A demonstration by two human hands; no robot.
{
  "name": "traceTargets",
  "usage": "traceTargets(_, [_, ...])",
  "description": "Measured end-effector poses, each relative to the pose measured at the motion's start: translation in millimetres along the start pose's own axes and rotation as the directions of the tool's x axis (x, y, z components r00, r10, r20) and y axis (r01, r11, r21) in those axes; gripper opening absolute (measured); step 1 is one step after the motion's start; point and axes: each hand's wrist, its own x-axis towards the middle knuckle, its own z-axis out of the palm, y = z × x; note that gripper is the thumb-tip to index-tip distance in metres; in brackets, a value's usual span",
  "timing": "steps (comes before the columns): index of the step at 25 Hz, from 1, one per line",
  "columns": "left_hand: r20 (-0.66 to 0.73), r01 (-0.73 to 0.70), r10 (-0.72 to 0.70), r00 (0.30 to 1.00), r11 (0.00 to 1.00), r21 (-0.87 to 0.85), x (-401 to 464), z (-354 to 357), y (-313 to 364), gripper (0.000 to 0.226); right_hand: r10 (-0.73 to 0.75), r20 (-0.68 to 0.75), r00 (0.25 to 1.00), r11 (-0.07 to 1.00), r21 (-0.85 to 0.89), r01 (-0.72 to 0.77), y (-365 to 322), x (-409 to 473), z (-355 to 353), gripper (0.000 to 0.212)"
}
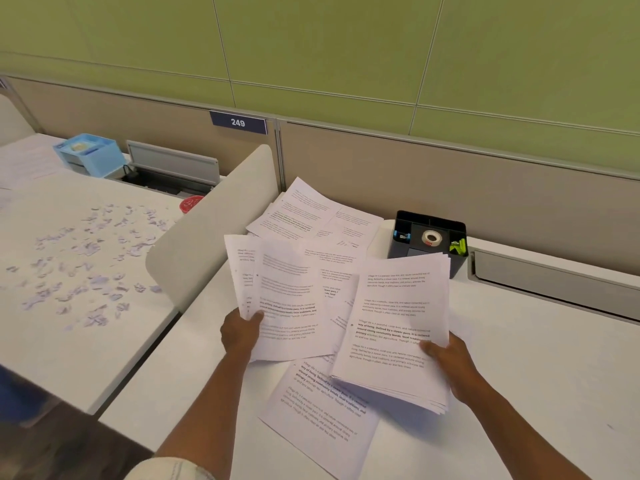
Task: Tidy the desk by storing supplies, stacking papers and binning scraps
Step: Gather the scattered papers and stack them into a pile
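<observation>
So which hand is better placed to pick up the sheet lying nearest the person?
Probably the left hand. It pinches only a few sheets, while the right hand holds the thick stack, which overlaps that loose sheet.

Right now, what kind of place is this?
Likely an open-plan office: white desks with a partition wall, a numbered plate 249, a black desk organizer and printed sheets.
</observation>
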Motion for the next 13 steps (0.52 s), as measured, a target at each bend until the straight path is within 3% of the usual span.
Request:
traceTargets(5, [0.159,-0.069,0.14,0.977,0.918,-0.39,-4.6,-16.7,22.5,0.023,0.013,-0.051,0.999,1.0,0.029,-0.011,0.4,-2.6,-14.8,0.031])
traceTargets(8, [0.276,-0.065,0.229,0.933,0.865,-0.498,-14.8,-24.5,46.5,0.035,0.009,-0.075,0.997,0.999,0.035,-0.006,0.7,-5.5,-21.0,0.033])
traceTargets(10, [0.392,-0.027,0.307,0.867,0.816,-0.578,-24.7,-26.5,62.5,0.051,0.002,-0.077,0.997,0.999,0.039,0.001,1.1,-8.9,-20.6,0.033])
traceTargets(13, [0.541,0.04,0.401,0.74,0.776,-0.63,-42.5,-19.1,86.2,0.049,-0.001,-0.072,0.997,0.998,0.063,0.006,1.3,-16.4,-14.9,0.033])
